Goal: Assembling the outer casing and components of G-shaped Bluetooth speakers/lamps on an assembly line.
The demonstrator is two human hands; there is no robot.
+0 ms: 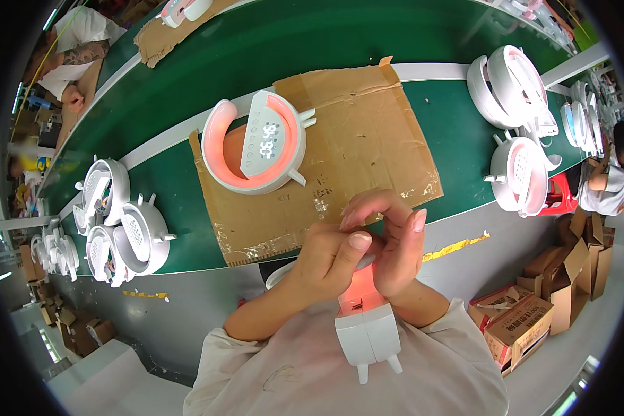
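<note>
Head view: both hands meet over the near edge of the green bench [270, 48], just in front of the person's chest. The left hand [329, 253] is closed around the upper part of a white lamp unit [367, 326], thumb pressed on top; the right hand [395, 239] curls against it from the other side, fingers bent, apparently pinching a small part that cannot be made out. The unit glows pink between the palms, its white base with two pegs pointing toward the body. On the cardboard sheet [367, 139] at the bench's middle lies a lit ring lamp [253, 142] with a clock face. More white lamps [121, 225] cluster at the left end, others [516, 132] at the right end.
</note>
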